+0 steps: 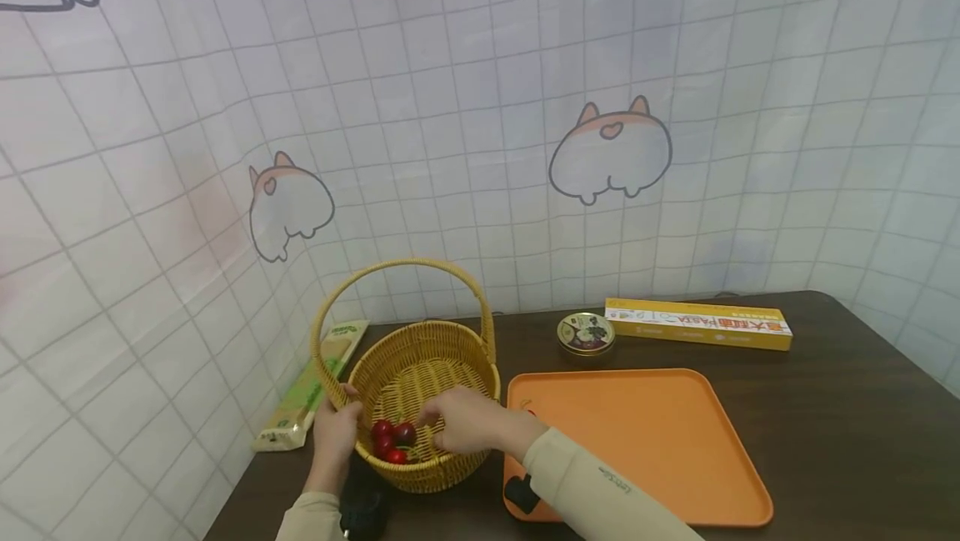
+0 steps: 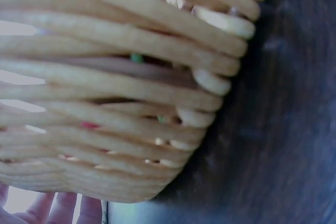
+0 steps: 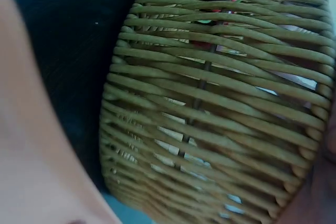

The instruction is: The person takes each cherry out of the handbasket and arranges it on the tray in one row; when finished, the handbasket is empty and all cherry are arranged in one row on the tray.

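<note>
A yellow wicker basket [image 1: 427, 474] with a tall arched handle stands on the table, several dark red cherries [image 1: 385, 441] lying together at its near left inside. My left hand [image 1: 335, 433] grips the basket's left side at the foot of the handle; its fingertips [image 2: 63, 208] show under the weave in the left wrist view. Over the near right rim reaches my right hand [image 1: 465, 420], index finger and thumb apart beside the cherries, with nothing visible between them. Woven basket wall [image 3: 210, 93] fills most of the right wrist view. A red bit with a stem [image 1: 531, 413] shows on the tray, mostly behind my right wrist.
An orange tray [image 1: 645, 441] lies right of the basket, under my right forearm. Behind it are a round tin [image 1: 586, 333] and a long yellow pasta box [image 1: 697, 324]. A green and yellow packet [image 1: 311, 391] leans along the patterned curtain [image 1: 465, 149] at left.
</note>
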`<action>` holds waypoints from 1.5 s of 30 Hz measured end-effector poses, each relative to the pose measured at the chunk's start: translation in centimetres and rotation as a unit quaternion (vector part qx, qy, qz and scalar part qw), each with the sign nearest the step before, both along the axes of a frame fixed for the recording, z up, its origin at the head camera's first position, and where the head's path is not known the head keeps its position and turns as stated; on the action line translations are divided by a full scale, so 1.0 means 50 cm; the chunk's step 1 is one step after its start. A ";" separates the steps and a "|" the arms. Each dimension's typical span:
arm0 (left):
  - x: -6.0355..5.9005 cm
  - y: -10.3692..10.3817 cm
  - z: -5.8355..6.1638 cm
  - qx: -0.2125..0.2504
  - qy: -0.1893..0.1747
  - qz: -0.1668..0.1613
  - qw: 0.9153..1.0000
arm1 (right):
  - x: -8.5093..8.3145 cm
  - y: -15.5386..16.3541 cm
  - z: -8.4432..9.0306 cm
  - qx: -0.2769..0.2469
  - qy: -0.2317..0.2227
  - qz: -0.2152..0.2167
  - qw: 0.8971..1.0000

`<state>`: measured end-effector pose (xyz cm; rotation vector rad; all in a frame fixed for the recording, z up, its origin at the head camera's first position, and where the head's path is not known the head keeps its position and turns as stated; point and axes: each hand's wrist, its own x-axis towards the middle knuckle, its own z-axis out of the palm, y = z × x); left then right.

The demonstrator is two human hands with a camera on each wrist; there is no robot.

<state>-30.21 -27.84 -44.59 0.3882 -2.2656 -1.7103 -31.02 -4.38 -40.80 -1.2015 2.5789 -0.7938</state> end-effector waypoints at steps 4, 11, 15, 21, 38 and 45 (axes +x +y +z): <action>0.002 0.005 0.002 -0.007 0.004 0.003 1.000 | -0.008 -0.011 -0.002 0.025 -0.017 -0.003 1.000; -0.001 0.011 0.007 0.005 0.015 0.004 1.000 | -0.018 -0.021 0.002 0.042 -0.039 0.037 0.998; -0.005 0.014 0.007 0.006 0.019 0.007 1.000 | -0.022 -0.023 0.002 0.046 -0.053 0.062 0.996; -0.007 0.015 0.006 0.000 0.019 0.012 1.000 | -0.022 -0.028 0.002 0.058 -0.037 0.071 0.995; -0.007 0.009 -0.003 0.009 0.035 0.034 0.999 | -0.034 -0.051 -0.012 0.004 -0.035 0.115 0.993; -0.005 0.006 -0.008 0.015 0.028 0.031 0.999 | -0.033 -0.052 -0.017 -0.007 -0.087 0.119 0.989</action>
